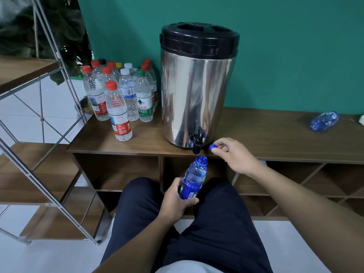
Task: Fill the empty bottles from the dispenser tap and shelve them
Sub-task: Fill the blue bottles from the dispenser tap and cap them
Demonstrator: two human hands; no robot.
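Wooden surface (275,134) against the teal wall: left hand (175,198) grasps the uncapped blue plastic bottle (194,178) just under the steel dispenser's black tap (197,140), right hand (234,154) pinching its blue cap (212,147) at 3 o'clock, so filling hasn't started, nothing shelved.

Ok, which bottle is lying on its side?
The blue bottle at the far right of the wooden counter. The clear bottles left of the dispenser stand upright, and the left hand holds the other blue one.

Plant (39,26) by teal wall (275,46)
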